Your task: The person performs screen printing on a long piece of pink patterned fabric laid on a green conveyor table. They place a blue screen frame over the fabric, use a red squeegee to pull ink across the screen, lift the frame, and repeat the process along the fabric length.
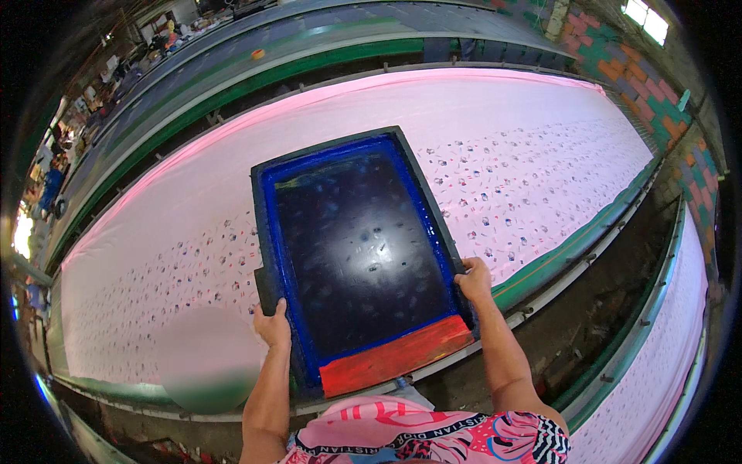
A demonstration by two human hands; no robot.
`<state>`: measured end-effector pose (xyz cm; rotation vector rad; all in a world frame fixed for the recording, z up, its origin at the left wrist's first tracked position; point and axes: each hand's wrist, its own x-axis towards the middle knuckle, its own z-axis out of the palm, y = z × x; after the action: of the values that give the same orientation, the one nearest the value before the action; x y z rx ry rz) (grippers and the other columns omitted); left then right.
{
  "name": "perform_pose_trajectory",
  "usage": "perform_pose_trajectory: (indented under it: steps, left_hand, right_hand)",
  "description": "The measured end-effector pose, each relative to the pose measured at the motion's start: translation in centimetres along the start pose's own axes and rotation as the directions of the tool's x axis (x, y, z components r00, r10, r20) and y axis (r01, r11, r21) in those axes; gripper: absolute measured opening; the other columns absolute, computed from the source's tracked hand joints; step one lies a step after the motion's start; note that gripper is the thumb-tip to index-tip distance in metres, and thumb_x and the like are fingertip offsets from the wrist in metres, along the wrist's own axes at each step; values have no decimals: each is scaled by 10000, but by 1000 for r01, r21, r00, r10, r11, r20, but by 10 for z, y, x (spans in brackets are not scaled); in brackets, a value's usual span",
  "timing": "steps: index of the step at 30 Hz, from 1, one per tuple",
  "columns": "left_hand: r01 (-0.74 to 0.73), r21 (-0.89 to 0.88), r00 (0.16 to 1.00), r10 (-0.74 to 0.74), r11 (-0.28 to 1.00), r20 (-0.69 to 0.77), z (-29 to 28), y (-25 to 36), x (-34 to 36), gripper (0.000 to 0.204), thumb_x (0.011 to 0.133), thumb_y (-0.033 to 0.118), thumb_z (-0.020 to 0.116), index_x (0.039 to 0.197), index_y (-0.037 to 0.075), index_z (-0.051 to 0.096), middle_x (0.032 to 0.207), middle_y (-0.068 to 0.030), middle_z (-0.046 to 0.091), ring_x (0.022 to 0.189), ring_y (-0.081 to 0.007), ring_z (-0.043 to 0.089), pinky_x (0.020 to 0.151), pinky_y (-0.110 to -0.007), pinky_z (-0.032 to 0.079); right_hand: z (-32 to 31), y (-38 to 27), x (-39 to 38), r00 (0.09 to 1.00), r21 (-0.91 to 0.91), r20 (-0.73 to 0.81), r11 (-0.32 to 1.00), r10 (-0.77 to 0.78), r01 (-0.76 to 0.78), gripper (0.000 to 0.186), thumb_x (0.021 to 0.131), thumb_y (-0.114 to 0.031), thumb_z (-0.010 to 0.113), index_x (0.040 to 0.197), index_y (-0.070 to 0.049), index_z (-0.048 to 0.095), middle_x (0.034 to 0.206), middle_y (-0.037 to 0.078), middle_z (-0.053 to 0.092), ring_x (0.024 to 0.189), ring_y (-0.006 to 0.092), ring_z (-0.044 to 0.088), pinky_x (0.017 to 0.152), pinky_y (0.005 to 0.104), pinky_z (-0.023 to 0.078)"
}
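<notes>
A large rectangular printing screen (352,240) with a dark frame, blue edging and a dark glossy mesh lies flat on the pink cloth (541,131). A red squeegee bar (396,357) sits across the screen's near end. My left hand (272,326) grips the frame's left side close to the near corner. My right hand (474,280) grips the frame's right side. The cloth carries small blue and red printed motifs on both sides of the screen.
The long printing table has a green edge rail (572,247) on its near side. Behind it runs a second long table with grey cloth (325,31). Another pink cloth strip (657,371) lies at the lower right across a dark aisle. A blurred patch hides the lower left.
</notes>
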<state>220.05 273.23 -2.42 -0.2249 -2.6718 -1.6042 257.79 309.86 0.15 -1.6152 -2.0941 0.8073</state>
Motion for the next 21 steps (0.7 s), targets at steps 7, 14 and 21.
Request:
perform_pose_trajectory:
  steps: [7,14,21]
  left_hand:
    - [35,26,999,-35,999,21,8,-1,0,391,892,199,916,1172,-26,760,1038,-170,809,917,-317,768,896,-441,589]
    - [68,73,995,-73,995,70,7,-5,-4,406,907,229,900,1188,-27,758,1078,-188,809,988,-353,774,939,-449,582]
    - [30,48,1000,-30,998,8,7,-3,-7,441,909,181,881,1284,-1,736,1136,-173,801,997,-330,768,929,-439,584]
  right_hand:
    - [-4,7,-2,994,-95,80,993,-69,76,474,803,-183,899,1254,-78,797,1300,198,743,1184,395,726,1037,492,582]
    - [-30,-48,-132,370,217,656,634,-658,742,619,877,-322,886,1437,-111,727,1552,208,641,1452,422,587,1215,531,487]
    - [-13,-58,-186,346,-69,649,400,-678,914,611,848,-98,770,1454,-86,693,1449,145,699,1349,352,655,1142,473,541]
